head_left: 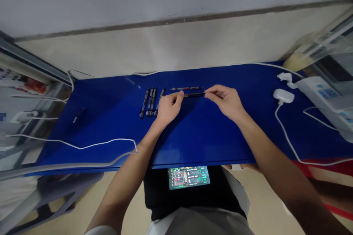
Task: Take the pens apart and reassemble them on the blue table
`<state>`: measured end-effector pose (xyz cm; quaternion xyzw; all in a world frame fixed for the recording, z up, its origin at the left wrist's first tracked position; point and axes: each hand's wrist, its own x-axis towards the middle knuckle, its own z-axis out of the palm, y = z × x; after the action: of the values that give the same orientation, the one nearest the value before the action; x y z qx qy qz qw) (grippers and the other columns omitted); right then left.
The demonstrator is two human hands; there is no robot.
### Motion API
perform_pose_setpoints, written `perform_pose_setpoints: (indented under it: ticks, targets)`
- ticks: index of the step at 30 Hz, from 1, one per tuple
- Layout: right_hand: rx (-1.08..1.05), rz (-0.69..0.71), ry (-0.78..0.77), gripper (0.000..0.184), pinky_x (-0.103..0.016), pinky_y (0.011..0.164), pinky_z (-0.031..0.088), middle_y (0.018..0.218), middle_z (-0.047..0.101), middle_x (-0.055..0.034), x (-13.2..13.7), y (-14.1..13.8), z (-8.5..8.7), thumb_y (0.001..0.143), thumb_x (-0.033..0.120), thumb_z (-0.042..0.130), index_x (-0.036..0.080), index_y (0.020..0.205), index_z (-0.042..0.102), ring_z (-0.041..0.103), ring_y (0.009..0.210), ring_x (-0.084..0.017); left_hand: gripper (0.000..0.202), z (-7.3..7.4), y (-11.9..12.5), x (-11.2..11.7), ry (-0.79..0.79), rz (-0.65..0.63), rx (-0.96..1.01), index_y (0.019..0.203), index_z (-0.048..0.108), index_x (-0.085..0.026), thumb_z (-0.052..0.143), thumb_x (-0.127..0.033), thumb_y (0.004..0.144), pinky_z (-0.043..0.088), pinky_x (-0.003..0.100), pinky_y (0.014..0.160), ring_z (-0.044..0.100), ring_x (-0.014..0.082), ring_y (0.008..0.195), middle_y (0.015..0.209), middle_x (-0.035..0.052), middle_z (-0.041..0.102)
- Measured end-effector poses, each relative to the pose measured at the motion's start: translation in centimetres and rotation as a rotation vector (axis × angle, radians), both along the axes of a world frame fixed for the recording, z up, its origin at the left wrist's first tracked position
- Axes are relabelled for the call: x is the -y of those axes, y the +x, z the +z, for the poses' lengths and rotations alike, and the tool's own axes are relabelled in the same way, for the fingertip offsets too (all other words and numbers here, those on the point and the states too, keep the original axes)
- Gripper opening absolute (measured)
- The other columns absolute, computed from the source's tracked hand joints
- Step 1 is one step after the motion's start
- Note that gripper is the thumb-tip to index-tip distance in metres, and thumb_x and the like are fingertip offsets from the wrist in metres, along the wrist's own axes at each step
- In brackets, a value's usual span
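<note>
My left hand is closed around the left part of a dark pen, with the thumb on top. At the pen's right end, the fingertips of my right hand are pinched together; a thin pale bit shows beside them, too small to name. Just behind the held pen lies another pen, roughly parallel to it. Left of my left hand, several dark pens with clear grips lie side by side on the blue table. My left hand partly covers the nearest pen of that row.
A small black object lies at the table's left. White cables run along the wall and over the left side. A white charger, crumpled tissue and a white device stand right. A lit tablet rests on my lap.
</note>
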<state>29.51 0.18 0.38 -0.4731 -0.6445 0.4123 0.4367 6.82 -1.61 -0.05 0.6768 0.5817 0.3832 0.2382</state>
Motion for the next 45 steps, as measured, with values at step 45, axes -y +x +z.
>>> perform_pose_setpoints:
  ticks: [45]
  targets:
    - [-0.029,0.008,-0.022,0.023,-0.031,0.064,0.051,0.083,0.073,-0.0044,-0.15,0.17,-0.31,0.082,0.041,0.076,0.022,0.096,0.076,0.066,0.072,-0.018,0.054,0.06,0.12,0.05,-0.003,0.032,-0.029,0.056,0.032,-0.02,0.038,-0.05,0.1,0.018,0.032,0.054,0.028,0.01,0.049,0.051,-0.004,0.028]
